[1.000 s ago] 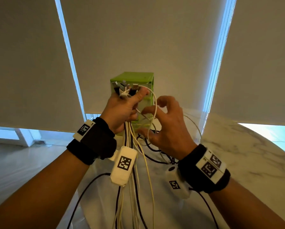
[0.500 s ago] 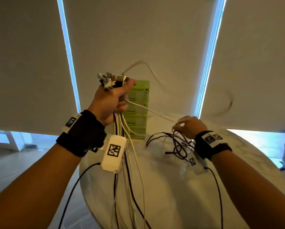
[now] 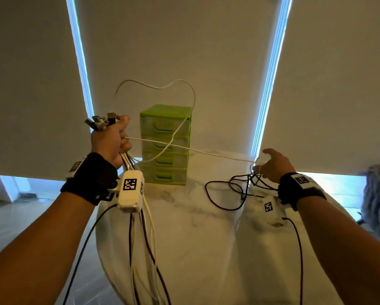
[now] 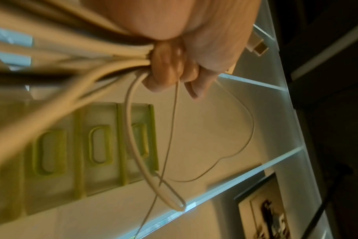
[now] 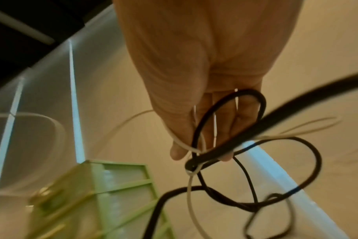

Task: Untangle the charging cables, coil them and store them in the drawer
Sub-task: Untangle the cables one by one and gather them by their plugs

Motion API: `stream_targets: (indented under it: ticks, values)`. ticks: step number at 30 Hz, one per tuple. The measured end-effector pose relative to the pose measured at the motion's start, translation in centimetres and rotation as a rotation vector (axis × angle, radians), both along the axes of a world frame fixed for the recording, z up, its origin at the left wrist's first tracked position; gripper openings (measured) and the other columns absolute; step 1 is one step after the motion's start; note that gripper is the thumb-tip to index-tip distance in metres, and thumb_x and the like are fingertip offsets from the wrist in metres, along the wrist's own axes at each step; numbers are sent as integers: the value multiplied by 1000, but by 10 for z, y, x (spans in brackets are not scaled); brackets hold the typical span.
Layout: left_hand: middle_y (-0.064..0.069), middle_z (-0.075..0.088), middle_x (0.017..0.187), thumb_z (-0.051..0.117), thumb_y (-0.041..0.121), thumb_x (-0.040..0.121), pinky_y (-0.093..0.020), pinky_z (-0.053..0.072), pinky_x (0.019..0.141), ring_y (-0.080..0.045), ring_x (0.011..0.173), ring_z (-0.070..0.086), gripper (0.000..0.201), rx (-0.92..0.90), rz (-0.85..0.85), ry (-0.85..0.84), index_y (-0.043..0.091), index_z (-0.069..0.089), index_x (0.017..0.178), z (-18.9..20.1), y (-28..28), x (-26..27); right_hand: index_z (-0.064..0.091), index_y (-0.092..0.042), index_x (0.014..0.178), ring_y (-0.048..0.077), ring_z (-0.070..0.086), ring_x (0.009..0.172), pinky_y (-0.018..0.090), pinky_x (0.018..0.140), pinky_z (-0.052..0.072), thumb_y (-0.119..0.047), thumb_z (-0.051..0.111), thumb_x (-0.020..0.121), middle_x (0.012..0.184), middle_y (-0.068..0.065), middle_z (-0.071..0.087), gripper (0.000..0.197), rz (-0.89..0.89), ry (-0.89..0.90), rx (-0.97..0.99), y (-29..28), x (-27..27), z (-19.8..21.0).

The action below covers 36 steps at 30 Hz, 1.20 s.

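Note:
My left hand [image 3: 110,139] is raised left of the green drawer unit [image 3: 166,146] and grips a bundle of white and black charging cables [image 3: 140,249]. Their plugs [image 3: 101,122] stick out above the fist and the cords hang past the table edge. The left wrist view shows the fingers [image 4: 174,64] curled tight round the cords. A thin white cable [image 3: 195,150] runs taut from that fist to my right hand [image 3: 270,166], which pinches it low at the right. Its slack loops above the drawers. Black cables [image 3: 235,190] hang tangled from the right fingers [image 5: 225,155] onto the table.
The drawer unit stands at the back of the white marble table [image 3: 206,238] with all its drawers closed. Window blinds [image 3: 184,51] hang close behind it. A grey fuzzy object [image 3: 378,194] sits off the table's right edge.
My hands have moved apart. The right hand has gone right and down, drawing the thin white cable out of the bundle. The left hand with the bundle has shifted left.

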<state>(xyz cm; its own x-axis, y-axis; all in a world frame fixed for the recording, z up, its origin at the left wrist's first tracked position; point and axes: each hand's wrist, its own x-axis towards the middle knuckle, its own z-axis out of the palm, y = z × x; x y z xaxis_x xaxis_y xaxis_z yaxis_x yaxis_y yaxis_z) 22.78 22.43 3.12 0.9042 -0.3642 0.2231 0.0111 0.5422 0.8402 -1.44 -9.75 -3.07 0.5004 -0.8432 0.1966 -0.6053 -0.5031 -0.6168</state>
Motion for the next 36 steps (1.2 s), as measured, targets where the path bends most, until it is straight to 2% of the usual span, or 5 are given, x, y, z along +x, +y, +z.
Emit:
stream_targets:
  ticks: [3,7,14,23,36]
  values:
    - [12,28,42,64,14,91,-15,19,33,-2,32,21,21,83,-20,-16,22,54,74,-9,-14,-5,69,-11,84,23,66,80,26,68,47,-26,77,79,82,6,71,18,124,15,-91,24,8,18]
    - [12,45,50,65,11,89,-15,21,36,-4,37,26,6,376,-204,-296,16,69,90,-14,-44,-48,67,-17,71,17,61,71,26,64,45,-21,80,76,70,-2,65,14,371,-12,-187,76,34,38]
    - [10,66,93,71,4,84,-4,45,56,5,78,65,31,548,-332,-624,8,66,114,-11,-77,-95,69,-17,77,18,65,69,45,71,55,-17,80,74,72,0,69,11,605,-202,-295,122,43,37]
    - [9,63,70,76,33,81,-12,39,51,-5,65,58,20,775,-92,-827,22,63,69,-16,-73,-85,52,-23,86,17,56,78,29,70,48,-20,75,80,89,1,59,24,479,-179,-334,124,41,25]
    - [0,66,89,70,30,87,-23,41,65,-19,89,62,13,667,88,-485,18,68,90,-21,-48,-43,68,-28,96,21,49,60,25,66,42,-27,60,94,65,6,59,9,558,-185,-78,82,9,16]
